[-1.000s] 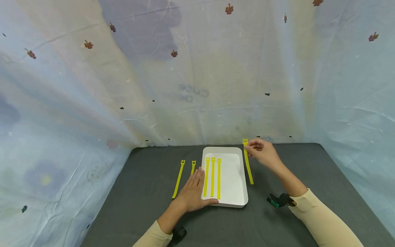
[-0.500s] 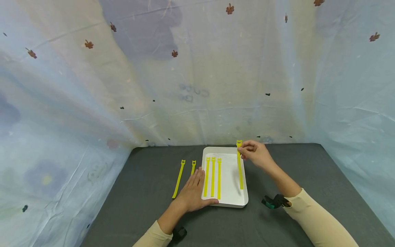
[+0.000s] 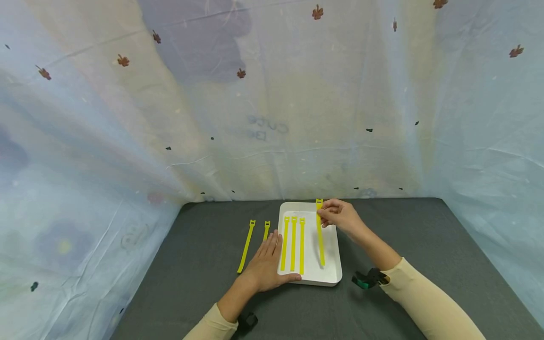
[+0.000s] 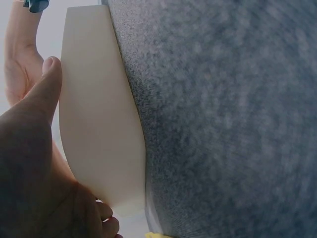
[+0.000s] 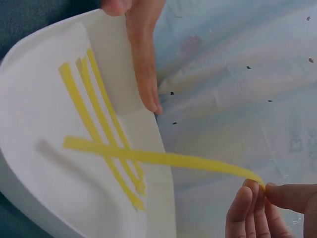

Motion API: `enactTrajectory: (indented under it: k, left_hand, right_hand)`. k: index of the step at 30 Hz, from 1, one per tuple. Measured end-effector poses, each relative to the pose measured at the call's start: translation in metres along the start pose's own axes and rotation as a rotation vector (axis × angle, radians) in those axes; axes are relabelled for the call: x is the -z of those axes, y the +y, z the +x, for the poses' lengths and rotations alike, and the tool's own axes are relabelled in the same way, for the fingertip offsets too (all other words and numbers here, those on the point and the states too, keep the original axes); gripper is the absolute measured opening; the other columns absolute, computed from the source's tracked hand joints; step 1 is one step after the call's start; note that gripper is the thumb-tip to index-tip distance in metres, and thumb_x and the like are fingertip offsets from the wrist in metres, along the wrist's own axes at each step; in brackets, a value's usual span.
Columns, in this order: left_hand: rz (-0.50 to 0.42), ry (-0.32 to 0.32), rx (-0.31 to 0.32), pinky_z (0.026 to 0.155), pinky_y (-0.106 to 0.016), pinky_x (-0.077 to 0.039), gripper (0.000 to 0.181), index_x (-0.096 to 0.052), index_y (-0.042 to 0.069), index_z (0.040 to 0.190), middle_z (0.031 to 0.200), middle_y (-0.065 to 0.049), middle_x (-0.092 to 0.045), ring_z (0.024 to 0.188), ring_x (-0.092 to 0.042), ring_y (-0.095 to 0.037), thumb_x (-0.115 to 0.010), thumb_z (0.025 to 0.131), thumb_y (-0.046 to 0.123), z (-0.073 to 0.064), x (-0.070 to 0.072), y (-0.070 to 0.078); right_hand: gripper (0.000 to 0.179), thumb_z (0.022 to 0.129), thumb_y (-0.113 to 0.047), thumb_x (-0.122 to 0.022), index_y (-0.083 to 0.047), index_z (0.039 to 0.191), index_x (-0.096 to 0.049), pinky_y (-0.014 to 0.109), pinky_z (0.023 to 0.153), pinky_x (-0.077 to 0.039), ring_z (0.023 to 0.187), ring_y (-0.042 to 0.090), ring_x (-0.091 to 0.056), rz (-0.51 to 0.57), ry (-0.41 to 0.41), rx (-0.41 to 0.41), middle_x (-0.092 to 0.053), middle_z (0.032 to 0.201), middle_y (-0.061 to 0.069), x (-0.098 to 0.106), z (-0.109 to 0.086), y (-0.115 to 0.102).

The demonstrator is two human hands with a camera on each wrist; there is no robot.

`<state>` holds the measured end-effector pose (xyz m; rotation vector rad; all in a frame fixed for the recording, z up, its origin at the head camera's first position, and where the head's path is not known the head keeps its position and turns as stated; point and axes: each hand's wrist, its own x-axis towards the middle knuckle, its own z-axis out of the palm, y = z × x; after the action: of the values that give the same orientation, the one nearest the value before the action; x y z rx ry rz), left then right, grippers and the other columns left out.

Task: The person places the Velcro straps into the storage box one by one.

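A white rectangular tray (image 3: 310, 275) lies on the dark table with three yellow hook-and-loop cable ties (image 3: 293, 245) side by side in its left half. My left hand (image 3: 265, 269) rests along the tray's left edge, fingers straight, thumb at the front rim; the left wrist view shows the thumb (image 4: 47, 87) against the tray's outer wall (image 4: 99, 109). Above the tray's right half, my right hand (image 3: 343, 219) pinches another yellow cable tie (image 3: 320, 241) near its slotted head between thumb and fingers. In the right wrist view its tail (image 5: 99, 147) hangs over the tray, casting a shadow.
Two more yellow cable ties lie on the table left of the tray, one in full view (image 3: 246, 245) and one (image 3: 266, 228) partly behind my left hand. A pale patterned curtain (image 3: 272, 118) stands behind the table.
My right hand has carried the pinched cable tie leftward and slightly down, from beyond the tray's right edge to over its right half. The left hand has stayed in place.
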<state>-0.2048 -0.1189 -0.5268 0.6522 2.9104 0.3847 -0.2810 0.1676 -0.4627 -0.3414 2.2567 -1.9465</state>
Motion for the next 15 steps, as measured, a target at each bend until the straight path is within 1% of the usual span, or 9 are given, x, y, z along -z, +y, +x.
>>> enactTrajectory:
  k: [3,5,10,15]
  left_hand:
    - [0.001,0.002,-0.001,0.134,-0.049,-0.016,0.131,-0.012,0.001,0.172,0.181,-0.016,-0.003,0.167,-0.006,-0.035,-0.059,0.087,0.09,0.0,0.0,0.0]
    - [0.004,0.002,0.0,0.134,-0.049,-0.017,0.131,-0.012,0.001,0.172,0.181,-0.017,-0.003,0.167,-0.007,-0.035,-0.058,0.087,0.09,0.0,0.0,0.0]
    - [0.009,-0.003,-0.001,0.134,-0.049,-0.017,0.131,-0.011,0.002,0.172,0.181,-0.017,-0.003,0.167,-0.006,-0.034,-0.057,0.087,0.09,0.0,0.0,-0.001]
    - [0.013,-0.004,-0.004,0.134,-0.049,-0.017,0.131,-0.011,0.001,0.172,0.18,-0.017,-0.002,0.167,-0.006,-0.035,-0.057,0.087,0.09,0.001,0.0,-0.001]
  right_hand:
    - [0.027,0.106,-0.012,-0.071,0.008,0.121,-0.062,0.033,0.077,-0.065,0.086,0.029,-0.074,0.02,0.003,-0.024,-0.077,0.1,0.015,-0.005,0.003,0.005]
    - [0.027,0.106,-0.013,-0.071,0.008,0.122,-0.062,0.034,0.078,-0.065,0.085,0.026,-0.074,0.02,-0.001,-0.036,-0.077,0.1,0.013,-0.009,0.006,0.008]
    - [0.026,0.105,-0.012,-0.072,0.007,0.12,-0.065,0.044,0.084,-0.066,0.084,0.023,-0.073,0.01,0.027,-0.079,-0.078,0.1,0.016,-0.017,0.014,0.016]
    - [0.022,0.104,-0.012,-0.073,0.005,0.117,-0.067,0.054,0.089,-0.064,0.086,0.029,-0.074,-0.038,0.066,-0.111,-0.077,0.099,0.017,-0.022,0.021,0.022]
